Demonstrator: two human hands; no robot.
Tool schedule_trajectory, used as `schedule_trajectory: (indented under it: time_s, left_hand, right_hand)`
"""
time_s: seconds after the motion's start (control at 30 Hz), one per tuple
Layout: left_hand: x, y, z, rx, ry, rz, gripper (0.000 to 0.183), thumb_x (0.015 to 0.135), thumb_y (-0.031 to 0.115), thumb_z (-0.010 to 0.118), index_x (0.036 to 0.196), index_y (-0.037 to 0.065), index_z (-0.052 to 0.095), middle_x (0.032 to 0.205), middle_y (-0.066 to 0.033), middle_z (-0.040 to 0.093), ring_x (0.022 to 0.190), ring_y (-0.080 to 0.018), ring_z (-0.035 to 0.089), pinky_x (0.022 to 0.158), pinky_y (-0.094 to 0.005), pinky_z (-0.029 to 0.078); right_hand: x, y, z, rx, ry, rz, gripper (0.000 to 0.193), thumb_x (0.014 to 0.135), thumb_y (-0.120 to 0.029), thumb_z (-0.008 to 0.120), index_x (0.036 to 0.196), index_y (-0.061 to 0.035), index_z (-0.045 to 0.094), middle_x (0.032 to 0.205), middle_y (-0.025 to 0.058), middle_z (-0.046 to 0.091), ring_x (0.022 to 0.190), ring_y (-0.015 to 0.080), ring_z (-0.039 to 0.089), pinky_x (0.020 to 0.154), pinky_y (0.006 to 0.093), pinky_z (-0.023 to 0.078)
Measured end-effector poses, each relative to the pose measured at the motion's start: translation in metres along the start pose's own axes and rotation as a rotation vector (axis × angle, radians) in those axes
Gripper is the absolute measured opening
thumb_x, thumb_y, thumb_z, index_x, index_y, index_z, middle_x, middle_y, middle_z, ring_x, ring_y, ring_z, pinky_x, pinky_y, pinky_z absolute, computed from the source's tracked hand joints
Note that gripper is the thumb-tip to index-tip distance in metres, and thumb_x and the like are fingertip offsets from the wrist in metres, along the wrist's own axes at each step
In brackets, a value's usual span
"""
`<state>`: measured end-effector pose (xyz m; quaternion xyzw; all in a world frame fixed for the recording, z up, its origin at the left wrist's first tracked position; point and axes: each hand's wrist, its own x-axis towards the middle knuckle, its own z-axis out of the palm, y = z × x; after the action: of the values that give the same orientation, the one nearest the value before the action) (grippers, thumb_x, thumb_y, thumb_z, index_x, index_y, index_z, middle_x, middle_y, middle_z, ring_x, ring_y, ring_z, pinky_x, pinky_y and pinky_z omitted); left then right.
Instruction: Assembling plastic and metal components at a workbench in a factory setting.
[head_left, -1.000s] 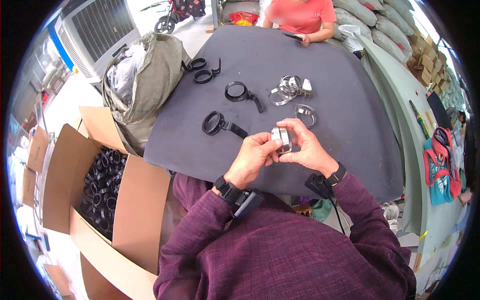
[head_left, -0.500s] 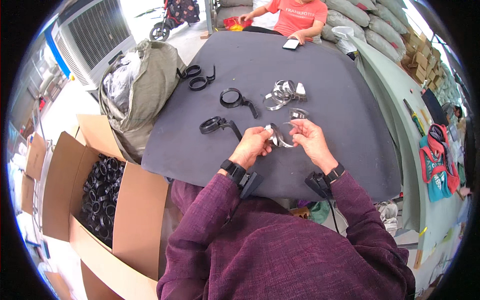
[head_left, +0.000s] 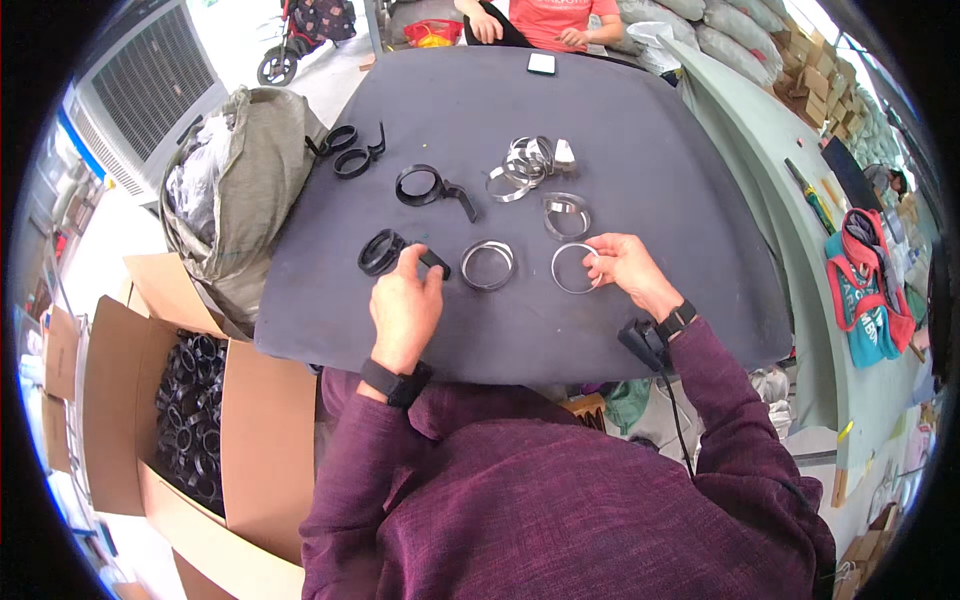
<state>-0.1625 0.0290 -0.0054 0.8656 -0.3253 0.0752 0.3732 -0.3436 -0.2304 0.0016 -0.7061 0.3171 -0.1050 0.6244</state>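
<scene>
Head view, looking down over a dark grey desk [head_left: 640,130] strewn with clamp parts. Left hand [head_left: 405,310] resting on the desk, fingertips touching a black plastic ring clamp [head_left: 383,251] near the desk's left side; fingers curled over its tab rather than closed around it. Right hand [head_left: 625,268] well apart from the left, thumb and forefinger pinching the right rim of a thin metal band ring [head_left: 573,268] lying flat on the desk. Between the two hands, a second metal ring [head_left: 488,264], untouched. Just beyond, a wider metal band [head_left: 566,214] and a loose heap of metal rings [head_left: 527,165]. Farther left, another black clamp with a handle [head_left: 424,187] and a pair of black clamps [head_left: 350,158] at the desk's edge. Beside the desk, an olive sack [head_left: 245,190], and below it an open cardboard box [head_left: 190,420] filled with black rings. At the far end, a phone [head_left: 541,63] lying before a seated person in a red shirt [head_left: 560,20].
</scene>
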Motion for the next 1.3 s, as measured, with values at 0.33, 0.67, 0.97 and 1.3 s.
schedule_trajectory:
  time_s: [0.33,0.67,0.97,1.3]
  left_hand:
    - [0.013,-0.02,0.002,0.191,0.03,0.028,0.026,0.083,0.028,0.067,0.104,0.013,0.065,0.092,-0.0198,0.061,0.078,-0.0376,0.064,0.068,-0.0447,0.052]
    - [0.027,-0.043,0.005,-0.117,-0.054,-0.125,0.032,0.081,0.023,0.068,0.112,0.016,0.068,0.09,-0.017,0.066,0.083,-0.031,0.064,0.078,-0.0377,0.05]
    - [0.041,-0.045,0.006,-0.4,-0.039,-0.334,0.029,0.088,0.013,0.06,0.116,0.008,0.067,0.076,0.0008,0.058,0.057,-0.0065,0.051,0.048,-0.023,0.045]
    - [0.034,-0.049,-0.019,-0.645,-0.001,-0.519,0.017,0.089,0.013,0.06,0.101,0.004,0.069,0.075,-0.0018,0.062,0.057,-0.0093,0.054,0.051,-0.0223,0.047]
  right_hand:
    - [-0.044,-0.002,0.002,-0.986,-0.058,-1.11,0.02,0.077,-0.002,0.063,0.097,-0.0028,0.065,0.093,0.0111,0.068,0.088,0.0274,0.066,0.076,0.0357,0.055]
    - [-0.07,-0.017,0.009,-1.037,0.012,-0.651,0.045,0.074,-0.031,0.073,0.104,-0.0006,0.059,0.096,0.0161,0.061,0.091,0.0323,0.061,0.079,0.0414,0.051]
    - [-0.055,-0.022,0.043,-1.279,-0.135,-0.313,0.057,0.072,-0.035,0.074,0.108,0.0044,0.054,0.11,0.0203,0.053,0.102,0.0335,0.055,0.085,0.0433,0.049]
    - [-0.079,-0.054,0.012,-0.782,-0.2,-0.801,0.085,0.058,-0.006,0.077,0.134,-0.0046,0.04,0.125,0.0116,0.051,0.113,0.0307,0.048,0.094,0.04,0.044]
